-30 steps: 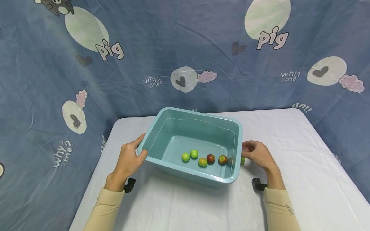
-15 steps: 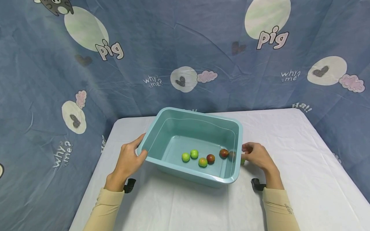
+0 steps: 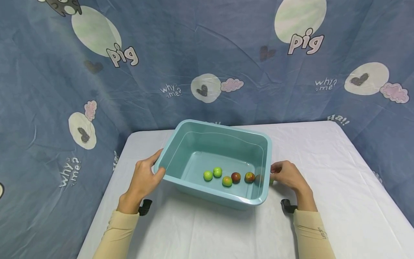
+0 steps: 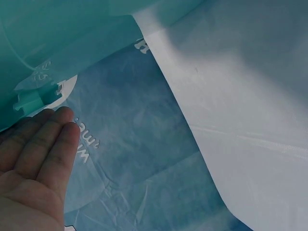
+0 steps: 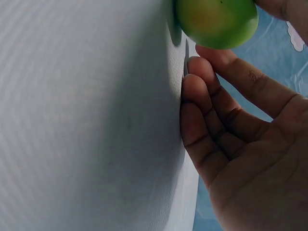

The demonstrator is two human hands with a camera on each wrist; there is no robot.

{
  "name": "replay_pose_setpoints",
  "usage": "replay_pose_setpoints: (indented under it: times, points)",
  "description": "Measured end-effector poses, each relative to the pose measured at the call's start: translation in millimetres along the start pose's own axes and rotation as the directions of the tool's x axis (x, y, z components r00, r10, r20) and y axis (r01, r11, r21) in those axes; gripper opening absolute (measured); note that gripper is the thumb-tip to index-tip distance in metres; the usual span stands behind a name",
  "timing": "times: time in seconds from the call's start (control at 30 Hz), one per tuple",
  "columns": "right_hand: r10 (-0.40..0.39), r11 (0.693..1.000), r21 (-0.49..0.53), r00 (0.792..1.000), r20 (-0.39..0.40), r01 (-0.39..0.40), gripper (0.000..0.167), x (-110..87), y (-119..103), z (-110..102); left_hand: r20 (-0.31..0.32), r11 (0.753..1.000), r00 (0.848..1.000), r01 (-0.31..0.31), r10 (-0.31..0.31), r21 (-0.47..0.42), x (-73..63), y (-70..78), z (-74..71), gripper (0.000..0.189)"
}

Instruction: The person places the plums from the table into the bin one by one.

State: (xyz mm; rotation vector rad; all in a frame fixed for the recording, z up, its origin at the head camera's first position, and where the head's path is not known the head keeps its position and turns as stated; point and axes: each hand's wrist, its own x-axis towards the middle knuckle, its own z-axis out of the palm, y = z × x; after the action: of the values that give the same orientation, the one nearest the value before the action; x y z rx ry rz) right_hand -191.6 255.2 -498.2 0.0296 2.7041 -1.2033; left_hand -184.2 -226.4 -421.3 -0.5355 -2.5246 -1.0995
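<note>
My left hand [image 3: 143, 180] has the teal tub [image 3: 223, 147] by its left rim, thumb over the edge and fingers along the outside, with five small fruits [image 3: 227, 181] sitting on the tub floor. Meanwhile my right hand [image 5: 250, 130] has a green fruit [image 5: 216, 21] pinched between thumb and index, low over the white tablecloth [image 3: 330, 165] just right of the tub.
</note>
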Motion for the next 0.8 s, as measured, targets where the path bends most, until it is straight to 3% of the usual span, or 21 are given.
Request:
replay_pose_setpoints:
  times: [0.47, 0.8]
  points:
    - [0.007, 0.999, -0.039, 0.999, 0.048, -0.005, 0.031, -3.1, -2.1, -1.5, 0.002, 1.0, 1.0, 0.004, -0.004, 0.011, 0.6, 2.2, -1.2, 0.058]
    - [-0.056, 0.998, -0.012, 0.997, 0.045, 0.057, 0.026, -6.6, 0.6, -9.9, 0.004, 1.0, 1.0, 0.002, -0.002, 0.01, -0.2, 1.9, -1.6, 0.058]
